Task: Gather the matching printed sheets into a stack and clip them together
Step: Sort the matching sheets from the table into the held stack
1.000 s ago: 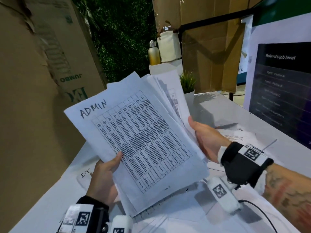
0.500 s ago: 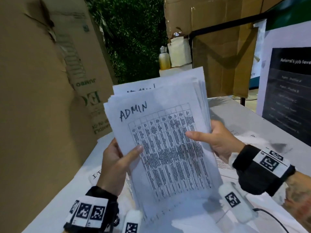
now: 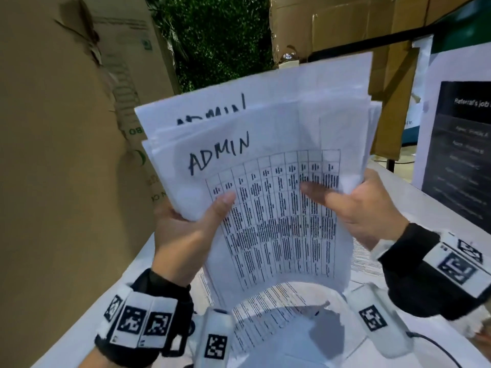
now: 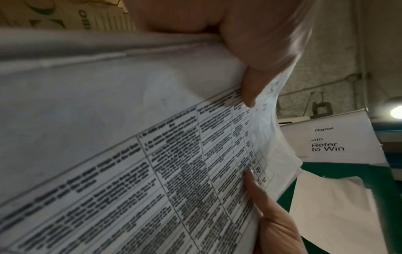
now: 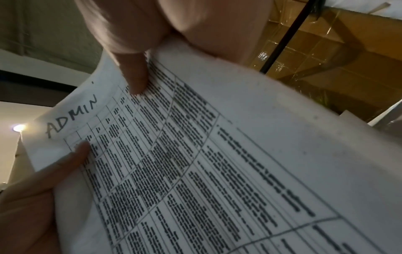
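Note:
A stack of printed sheets (image 3: 265,181) with a table grid and handwritten "ADMIN" at the top is held upright above the table. My left hand (image 3: 186,229) grips its left edge, thumb on the front page. My right hand (image 3: 358,208) grips the right edge, thumb laid across the grid. The sheets are roughly squared, with a rear page sticking up higher. The lower end curls toward me. In the left wrist view the stack (image 4: 174,171) fills the frame under my left thumb (image 4: 256,68). The right wrist view shows the same stack (image 5: 217,154) under my right thumb (image 5: 135,75).
More printed sheets (image 3: 265,314) lie on the white table (image 3: 425,203) beneath the stack. A tall cardboard box (image 3: 66,128) stands close on the left. A dark poster on a white board (image 3: 465,155) stands on the right, with cardboard (image 3: 345,22) behind.
The fanned, tilted sheets have been drawn together into a squarer stack, turned upright and lifted closer to my head. Both thumbs have moved onto the front page.

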`<state>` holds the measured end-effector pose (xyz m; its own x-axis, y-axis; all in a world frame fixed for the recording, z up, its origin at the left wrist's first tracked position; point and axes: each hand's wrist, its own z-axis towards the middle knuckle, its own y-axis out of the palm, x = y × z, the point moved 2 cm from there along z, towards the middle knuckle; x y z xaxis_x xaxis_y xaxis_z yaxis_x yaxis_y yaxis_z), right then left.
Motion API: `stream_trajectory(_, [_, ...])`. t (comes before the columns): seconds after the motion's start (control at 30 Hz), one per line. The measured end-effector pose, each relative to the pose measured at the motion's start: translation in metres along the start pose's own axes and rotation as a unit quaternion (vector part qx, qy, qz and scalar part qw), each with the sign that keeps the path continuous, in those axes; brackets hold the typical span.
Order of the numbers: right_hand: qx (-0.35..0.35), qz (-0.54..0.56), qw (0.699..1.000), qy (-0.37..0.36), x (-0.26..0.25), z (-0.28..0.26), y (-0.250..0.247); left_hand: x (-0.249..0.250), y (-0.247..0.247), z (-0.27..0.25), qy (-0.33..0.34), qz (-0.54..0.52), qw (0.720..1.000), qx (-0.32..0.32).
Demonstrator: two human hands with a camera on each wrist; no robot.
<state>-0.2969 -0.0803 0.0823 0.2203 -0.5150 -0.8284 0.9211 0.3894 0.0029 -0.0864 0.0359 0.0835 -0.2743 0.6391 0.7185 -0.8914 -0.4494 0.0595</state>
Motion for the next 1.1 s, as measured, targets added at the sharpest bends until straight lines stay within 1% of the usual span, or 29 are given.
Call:
stream_trajectory(0.07, [-0.021,0.0,1.0,0.005,0.002,-0.003,-0.001,0.0,-0.002,0.0,-0.013,0.006,1.0,-0.011])
stream_trajectory(0.13, [-0.037,0.003,0.999,0.028,0.01,-0.007,-0.003,-0.007,-0.007,-0.002,-0.042,0.029,0.999,-0.011])
stream_trajectory(0.27, [-0.041,0.006,0.996,0.081,0.027,-0.011,-0.002,-0.029,-0.013,-0.008,-0.104,0.033,0.994,-0.02])
stream_trajectory(0.33, [-0.031,0.002,0.996,0.088,0.031,-0.01,0.002,-0.034,-0.009,-0.013,-0.13,0.046,0.99,-0.016])
stream_trajectory(0.4, [-0.015,-0.016,0.996,0.082,0.025,-0.009,0.008,-0.03,-0.007,-0.014,-0.124,0.087,0.989,0.0])
stream_trajectory(0.43, [-0.012,-0.022,0.997,0.072,0.019,-0.008,0.01,-0.028,-0.008,-0.012,-0.117,0.091,0.989,0.009])
stream_trajectory(0.53, [-0.002,-0.005,0.999,0.035,0.005,-0.003,0.011,-0.016,-0.012,-0.005,-0.105,0.059,0.992,0.033])
stream_trajectory(0.57, [-0.002,-0.008,0.999,0.036,0.006,-0.002,0.011,-0.017,-0.014,-0.005,-0.1,0.051,0.993,0.025])
stream_trajectory(0.6, [-0.005,-0.018,0.999,0.044,0.011,-0.002,0.011,-0.018,-0.014,-0.008,-0.103,0.064,0.992,0.02])
stream_trajectory(0.63, [-0.013,-0.037,0.998,0.055,0.018,-0.004,0.011,-0.021,-0.014,-0.013,-0.114,0.094,0.989,0.005])
stream_trajectory(0.7, [-0.045,-0.087,0.991,0.09,0.035,-0.012,0.011,-0.034,-0.018,-0.026,-0.162,0.16,0.973,-0.036])
stream_trajectory(0.77, [-0.092,-0.124,0.978,0.138,0.045,-0.018,0.008,-0.045,-0.025,-0.034,-0.203,0.21,0.955,-0.06])
stream_trajectory(0.87, [-0.164,-0.179,0.953,0.18,0.05,-0.01,-0.01,-0.05,-0.038,-0.031,-0.217,0.222,0.95,-0.034])
stream_trajectory(0.9, [-0.166,-0.207,0.945,0.193,0.055,-0.005,-0.02,-0.05,-0.044,-0.029,-0.225,0.225,0.948,-0.022])
stream_trajectory(0.97, [-0.146,-0.261,0.923,0.243,0.069,0.002,-0.043,-0.054,-0.06,-0.025,-0.246,0.214,0.945,0.009])
stream_trajectory(1.0, [-0.148,-0.29,0.905,0.274,0.077,0.003,-0.052,-0.055,-0.066,-0.024,-0.258,0.193,0.946,0.035])
stream_trajectory(1.03, [-0.164,-0.324,0.88,0.306,0.086,0.003,-0.058,-0.06,-0.074,-0.025,-0.273,0.171,0.945,0.051])
stream_trajectory(1.1, [-0.206,-0.374,0.831,0.355,0.099,0.0,-0.06,-0.062,-0.077,-0.03,-0.299,0.158,0.939,0.064])
